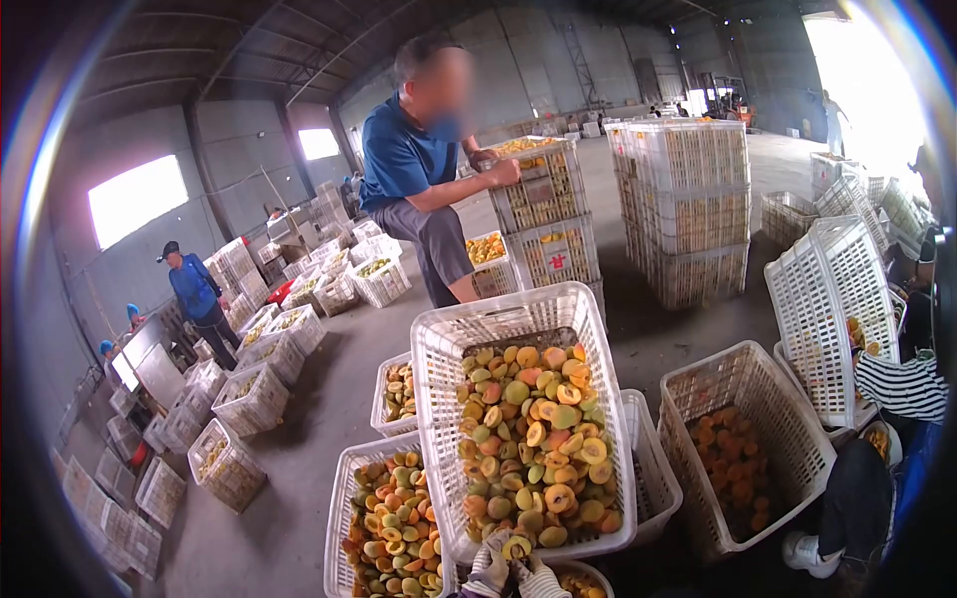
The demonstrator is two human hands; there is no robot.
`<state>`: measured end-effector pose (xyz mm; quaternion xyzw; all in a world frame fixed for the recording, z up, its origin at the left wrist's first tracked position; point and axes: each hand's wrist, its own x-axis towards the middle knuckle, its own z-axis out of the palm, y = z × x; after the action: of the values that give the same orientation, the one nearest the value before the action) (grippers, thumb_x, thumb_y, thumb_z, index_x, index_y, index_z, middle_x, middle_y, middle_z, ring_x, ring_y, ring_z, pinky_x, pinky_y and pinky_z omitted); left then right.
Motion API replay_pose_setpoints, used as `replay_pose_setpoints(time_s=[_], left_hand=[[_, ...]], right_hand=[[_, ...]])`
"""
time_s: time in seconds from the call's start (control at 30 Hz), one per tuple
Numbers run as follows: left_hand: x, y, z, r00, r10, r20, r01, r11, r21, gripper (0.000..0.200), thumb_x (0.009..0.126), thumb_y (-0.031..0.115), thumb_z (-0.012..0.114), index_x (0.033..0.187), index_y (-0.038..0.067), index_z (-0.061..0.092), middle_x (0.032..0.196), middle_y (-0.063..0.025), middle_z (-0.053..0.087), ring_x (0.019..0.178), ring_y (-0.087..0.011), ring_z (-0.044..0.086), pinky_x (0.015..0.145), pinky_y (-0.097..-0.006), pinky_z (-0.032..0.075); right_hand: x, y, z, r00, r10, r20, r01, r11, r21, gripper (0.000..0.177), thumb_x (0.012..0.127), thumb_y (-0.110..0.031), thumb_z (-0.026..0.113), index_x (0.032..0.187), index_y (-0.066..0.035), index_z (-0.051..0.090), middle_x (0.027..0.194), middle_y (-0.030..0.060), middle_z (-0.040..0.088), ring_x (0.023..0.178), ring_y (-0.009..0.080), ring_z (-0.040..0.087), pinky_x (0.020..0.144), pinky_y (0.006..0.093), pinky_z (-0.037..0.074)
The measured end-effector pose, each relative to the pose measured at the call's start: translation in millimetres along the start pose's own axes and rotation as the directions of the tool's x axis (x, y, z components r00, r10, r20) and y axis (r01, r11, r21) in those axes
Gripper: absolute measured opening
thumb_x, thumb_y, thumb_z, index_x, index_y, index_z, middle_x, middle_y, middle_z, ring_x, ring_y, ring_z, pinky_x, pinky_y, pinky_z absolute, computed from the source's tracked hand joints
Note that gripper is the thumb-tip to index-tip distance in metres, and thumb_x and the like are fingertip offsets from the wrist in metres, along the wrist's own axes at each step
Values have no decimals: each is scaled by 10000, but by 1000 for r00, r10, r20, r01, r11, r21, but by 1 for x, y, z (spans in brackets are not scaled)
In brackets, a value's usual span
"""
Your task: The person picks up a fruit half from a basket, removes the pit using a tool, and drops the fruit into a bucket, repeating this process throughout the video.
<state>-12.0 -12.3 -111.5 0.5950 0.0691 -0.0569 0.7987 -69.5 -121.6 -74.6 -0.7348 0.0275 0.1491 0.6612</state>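
Both of my gloved hands are at the bottom edge, in front of a large white plastic crate (431, 399) full of halved and whole apricots (528, 429). My left hand (486, 566) and my right hand (539, 579) are close together with fingers closed around an apricot half (516, 547), its cut yellow-green face turned up. The crate is tilted toward me. Part of each hand is cut off by the frame, and the fingertips are small and partly hidden.
Another apricot crate (337, 518) stands at the left, and a crate (666, 419) with fewer orange halves at the right. A person in blue (409, 159) leans over stacked crates (543, 199). A striped sleeve (902, 384) is beside a tipped crate (812, 319).
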Motion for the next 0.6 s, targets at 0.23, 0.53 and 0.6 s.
replay_pose_setpoints(time_s=[0.23,0.53,0.6], left_hand=[[-3,0,0,1000,17,15,-17,1000,23,465,1006,341,277,1157,-33,510,1124,-167,591,1028,-277,589,930,-376,470],[-18,0,2,997,56,51,-58,997,46,470,1006,345,276,1149,-34,515,1118,-168,594,1021,-278,593,924,-379,474],[-22,0,1,996,67,64,-70,996,48,471,1006,346,276,1147,-34,516,1116,-168,595,1019,-278,594,923,-380,475]], right_hand=[[13,44,13,974,-225,-15,211,930,-300,320,881,-58,410,1171,-52,544,1047,266,560,951,398,540,788,416,452],[21,61,22,991,23,-128,-39,992,-118,400,907,-309,497,1181,-17,503,971,254,613,927,416,578,766,407,467],[6,50,15,993,-6,-117,11,999,40,385,926,-261,499,1217,-9,479,1009,181,609,917,292,559,785,331,459]])
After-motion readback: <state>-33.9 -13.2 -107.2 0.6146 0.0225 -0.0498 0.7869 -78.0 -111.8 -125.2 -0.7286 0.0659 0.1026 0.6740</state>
